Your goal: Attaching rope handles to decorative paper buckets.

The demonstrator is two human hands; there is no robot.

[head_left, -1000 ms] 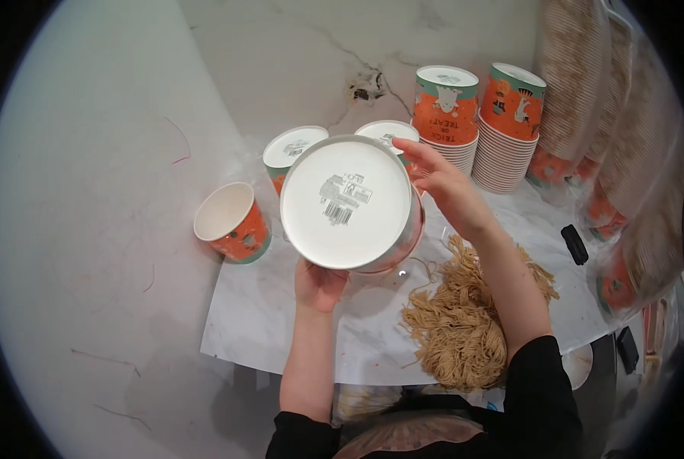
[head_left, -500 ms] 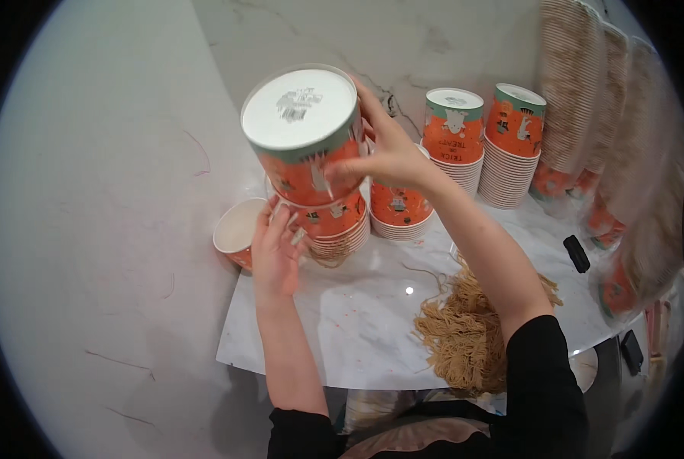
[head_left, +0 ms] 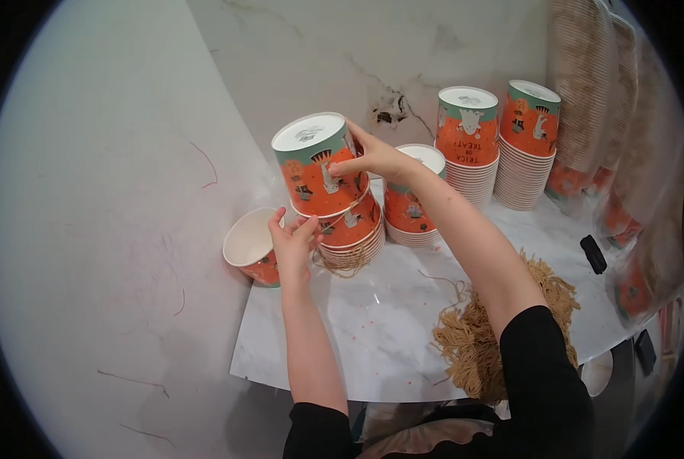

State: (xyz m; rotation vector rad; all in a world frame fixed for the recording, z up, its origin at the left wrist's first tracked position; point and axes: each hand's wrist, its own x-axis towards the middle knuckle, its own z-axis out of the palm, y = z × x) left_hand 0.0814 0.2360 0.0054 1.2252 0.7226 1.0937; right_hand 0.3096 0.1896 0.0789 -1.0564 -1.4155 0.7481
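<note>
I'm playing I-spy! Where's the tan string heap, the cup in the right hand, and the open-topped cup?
Tan string heap (head_left: 470,346): head view, on its tangled strands.
Held cup (head_left: 310,177): head view, on its orange side.
Open-topped cup (head_left: 249,240): head view, on its white inside wall.

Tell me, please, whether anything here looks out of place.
One orange paper bucket at left stands mouth up, unlike the upside-down bucket stacks. Small reddish specks dot the white tabletop.

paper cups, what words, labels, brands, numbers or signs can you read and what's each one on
Top cup of left tall stack: dark inverted lettering, legible but not copied out here.
Paper cup in right hand: grey print on white base, too small to read.
Other upturned bases: print too blurred.
</note>
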